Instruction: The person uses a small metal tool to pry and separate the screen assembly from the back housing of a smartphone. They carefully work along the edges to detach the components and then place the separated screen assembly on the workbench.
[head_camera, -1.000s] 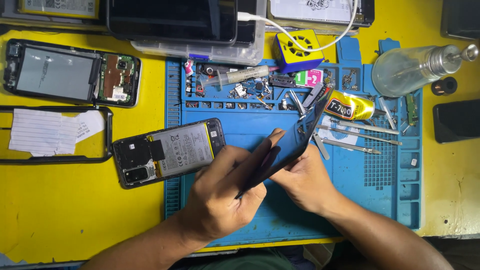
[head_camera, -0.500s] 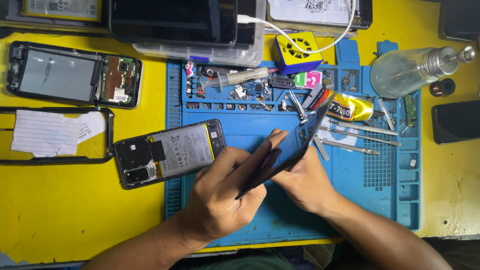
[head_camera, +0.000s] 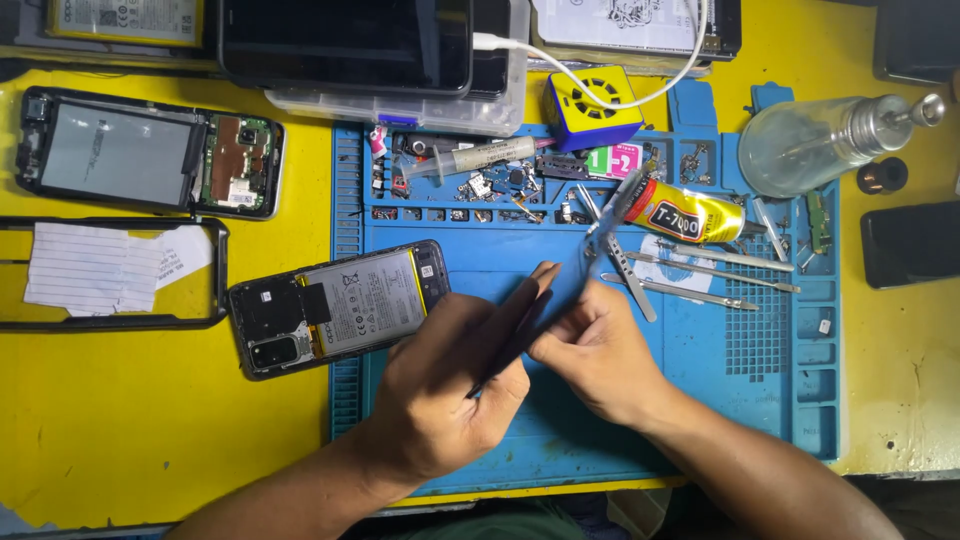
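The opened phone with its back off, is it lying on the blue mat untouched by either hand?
Yes, the opened phone lies half on the blue mat, apart from both hands, which hold a dark panel.

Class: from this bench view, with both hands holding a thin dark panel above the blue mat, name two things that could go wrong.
1. The thin dark panel, gripped edge-on between the left hand and right hand, could flex and crack.
2. It could knock the tweezers or the glue tube lying close by.
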